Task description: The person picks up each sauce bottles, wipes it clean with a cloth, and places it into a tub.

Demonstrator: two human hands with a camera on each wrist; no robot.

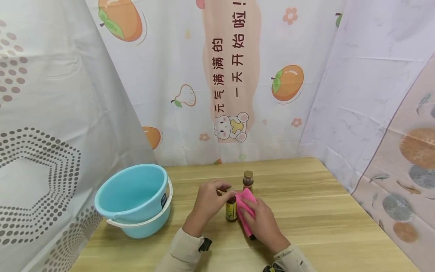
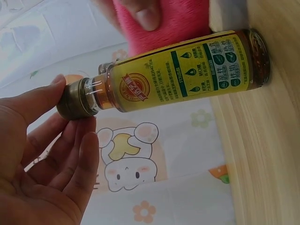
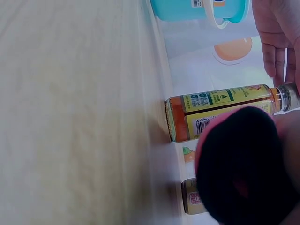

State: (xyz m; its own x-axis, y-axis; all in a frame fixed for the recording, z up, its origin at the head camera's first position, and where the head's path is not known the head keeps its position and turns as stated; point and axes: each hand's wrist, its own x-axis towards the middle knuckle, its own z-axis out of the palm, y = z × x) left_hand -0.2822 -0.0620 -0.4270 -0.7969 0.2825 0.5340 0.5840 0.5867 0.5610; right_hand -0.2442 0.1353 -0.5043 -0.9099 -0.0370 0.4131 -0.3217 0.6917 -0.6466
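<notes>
A glass bottle of amber liquid with a yellow label (image 2: 187, 70) stands upright on the table. My left hand (image 1: 208, 202) pinches its brownish cap (image 2: 75, 101) between thumb and fingers. On the bottle's right side, my right hand (image 1: 265, 224) grips a fuzzy pink cloth (image 1: 246, 204) and holds it up against the label. The cloth's dark side (image 3: 243, 168) faces the right wrist camera and covers part of the bottle. A second bottle (image 1: 248, 177) with a brown cap stands just behind, its lower part hidden by the cloth.
Two light-blue buckets (image 1: 136, 192), one nested in the other, stand at the table's left with a white handle hanging down. The wood-grain table (image 1: 323, 219) ends against a printed curtain (image 1: 170, 60) at the back, and more curtains hang on both sides.
</notes>
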